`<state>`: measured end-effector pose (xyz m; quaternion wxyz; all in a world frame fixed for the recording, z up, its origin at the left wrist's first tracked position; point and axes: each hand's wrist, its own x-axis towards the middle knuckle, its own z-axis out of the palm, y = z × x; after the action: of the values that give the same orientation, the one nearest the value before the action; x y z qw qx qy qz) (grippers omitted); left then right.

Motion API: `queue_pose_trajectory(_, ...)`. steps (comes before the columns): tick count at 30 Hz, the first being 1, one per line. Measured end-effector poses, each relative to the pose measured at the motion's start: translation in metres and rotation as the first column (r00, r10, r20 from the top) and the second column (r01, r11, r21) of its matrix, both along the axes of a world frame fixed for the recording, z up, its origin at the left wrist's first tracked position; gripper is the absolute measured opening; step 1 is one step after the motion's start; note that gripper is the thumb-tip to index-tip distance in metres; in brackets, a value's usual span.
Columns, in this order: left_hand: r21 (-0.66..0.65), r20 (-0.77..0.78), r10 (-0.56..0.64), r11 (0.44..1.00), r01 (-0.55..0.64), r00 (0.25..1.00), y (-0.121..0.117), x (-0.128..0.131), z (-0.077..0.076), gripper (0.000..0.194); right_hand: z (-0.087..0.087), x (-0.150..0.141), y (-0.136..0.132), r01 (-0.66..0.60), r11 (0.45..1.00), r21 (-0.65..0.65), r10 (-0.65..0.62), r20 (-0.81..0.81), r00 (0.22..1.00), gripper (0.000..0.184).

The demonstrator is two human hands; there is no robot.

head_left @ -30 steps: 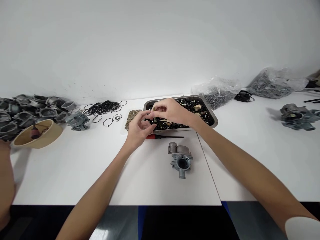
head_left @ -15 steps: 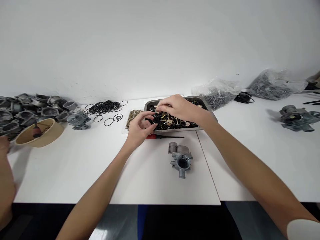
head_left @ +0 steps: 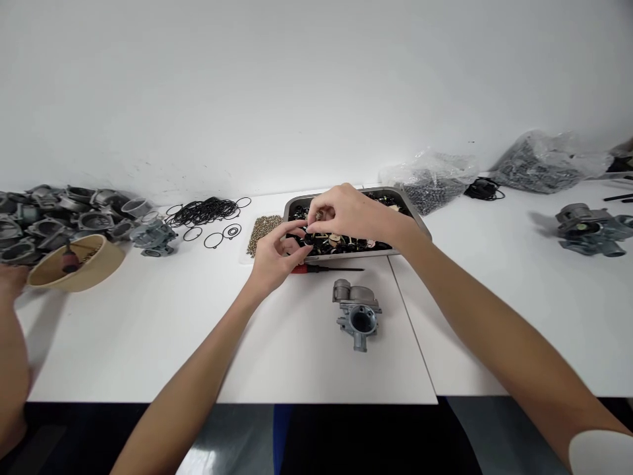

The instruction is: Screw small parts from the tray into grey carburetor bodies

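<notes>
Between the thumb and fingertips of my left hand [head_left: 273, 257] is a small black round part [head_left: 309, 239], held over the left side of a metal tray [head_left: 426, 231]. My right hand [head_left: 346, 212] is closed in a pinch just above that part, its fingertips close to those of my left hand. Whatever it pinches is too small and too covered to name. Loose black and brass-coloured parts fill the tray. A red-handled screwdriver [head_left: 321, 268] lies along the tray's front edge, and a grey metal carburetor [head_left: 362, 320] rests on the table in front of it.
Left of the tray are a dish of small brass pieces [head_left: 262, 232], black rubber rings [head_left: 202, 212], a second carburetor [head_left: 153, 237], a tan bowl [head_left: 99, 270] and piled metal castings [head_left: 79, 211]. Another person's arm [head_left: 12, 343] is at far left. Plastic bags [head_left: 430, 181] and another carburetor [head_left: 591, 227] are right.
My right hand lifted away from the black part to the right, showing a brass-coloured piece, then came back toward it. My left hand has stayed nearly still.
</notes>
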<state>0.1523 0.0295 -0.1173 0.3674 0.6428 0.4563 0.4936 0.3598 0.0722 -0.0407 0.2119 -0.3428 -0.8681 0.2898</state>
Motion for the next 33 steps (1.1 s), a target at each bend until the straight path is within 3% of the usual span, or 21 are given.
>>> queue_pose_trajectory(7,-0.015,-0.016,-0.014,1.0,0.014,1.0,0.0,0.0,-0.003,0.038,-0.007,-0.007,-0.002,-0.02,1.0,0.0,0.02,0.038,0.999,0.015)
queue_pose_trajectory(15,-0.054,0.058,-0.033,0.998,0.037,0.998,-0.002,0.002,-0.002,0.037,-0.007,-0.008,-0.001,-0.03,0.999,-0.028,0.029,-0.054,0.998,0.006)
queue_pose_trajectory(21,-0.036,0.146,-0.025,0.999,0.03,0.989,-0.001,0.004,0.001,0.034,-0.01,-0.006,0.001,-0.086,0.994,-0.074,0.074,-0.152,0.986,0.019)
queue_pose_trajectory(30,-0.015,0.152,-0.075,0.997,0.079,0.985,-0.002,0.003,0.01,0.031,0.004,0.005,-0.004,0.032,0.999,-0.021,-0.036,-0.193,0.981,0.018)
queue_pose_trajectory(33,-0.034,0.155,0.017,0.999,-0.012,0.988,-0.011,0.003,0.016,0.025,-0.002,0.014,-0.015,0.059,0.997,-0.051,-0.069,-0.229,0.971,0.019)
